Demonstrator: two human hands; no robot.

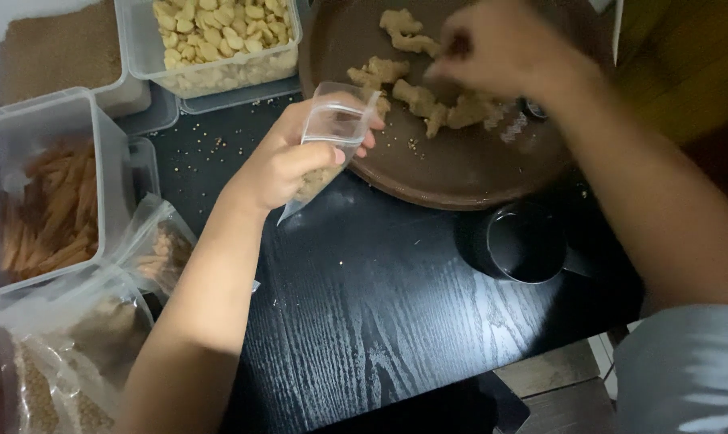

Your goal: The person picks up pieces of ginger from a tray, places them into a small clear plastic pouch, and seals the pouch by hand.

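My left hand (288, 157) holds a small clear plastic bag (332, 133) open-mouthed at the near rim of a round brown tray (460, 173); some tan bits sit in the bag's bottom. My right hand (496, 48) is blurred over the tray, fingers pinched among the knobbly beige ginger-like pieces (416, 96) lying there. Whether a piece is in its fingers is unclear.
A black cup (521, 241) stands on the black wooden table (380, 321) right of centre. At left are clear tubs: pale round pieces (219, 32), orange sticks (55, 213), brown grains (59, 48). Filled plastic bags (83, 345) lie at the lower left. Grains are scattered near the tubs.
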